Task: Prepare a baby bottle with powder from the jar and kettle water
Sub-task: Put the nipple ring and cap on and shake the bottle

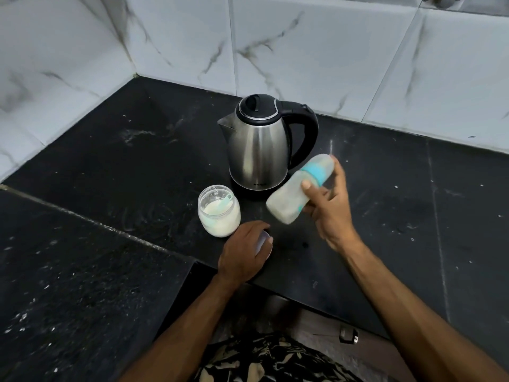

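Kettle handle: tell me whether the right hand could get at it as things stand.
Probably not at once: the right hand grips the baby bottle. The kettle handle faces that side with nothing else between; the bottle must go down first.

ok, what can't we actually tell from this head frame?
- Baby bottle: motion-blurred in the right hand; contents unclear.
- Jar lid: mostly covered by the left hand.
- Kettle: lid closed, water level hidden.
- Scoop in the jar: part buried in powder.
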A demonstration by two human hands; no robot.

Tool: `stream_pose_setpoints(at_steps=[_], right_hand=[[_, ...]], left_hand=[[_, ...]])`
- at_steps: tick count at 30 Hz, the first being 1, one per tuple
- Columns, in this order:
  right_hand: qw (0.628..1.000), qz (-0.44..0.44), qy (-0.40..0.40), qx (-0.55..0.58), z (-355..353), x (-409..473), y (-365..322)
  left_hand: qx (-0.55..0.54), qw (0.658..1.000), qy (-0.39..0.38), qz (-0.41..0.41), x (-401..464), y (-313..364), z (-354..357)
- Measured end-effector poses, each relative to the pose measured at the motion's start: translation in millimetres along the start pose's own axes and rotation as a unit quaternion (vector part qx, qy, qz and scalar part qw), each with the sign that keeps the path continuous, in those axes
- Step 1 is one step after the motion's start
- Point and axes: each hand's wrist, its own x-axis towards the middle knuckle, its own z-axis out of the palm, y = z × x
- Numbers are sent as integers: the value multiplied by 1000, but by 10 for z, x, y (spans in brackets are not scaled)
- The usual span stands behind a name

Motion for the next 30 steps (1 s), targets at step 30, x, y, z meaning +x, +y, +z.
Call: stream_pose_setpoints(at_steps=[30], right_hand=[[999,-1,-23,-36,4,-30,-23]], left_hand=[[-21,1000,2,-6,-4,41,-23]])
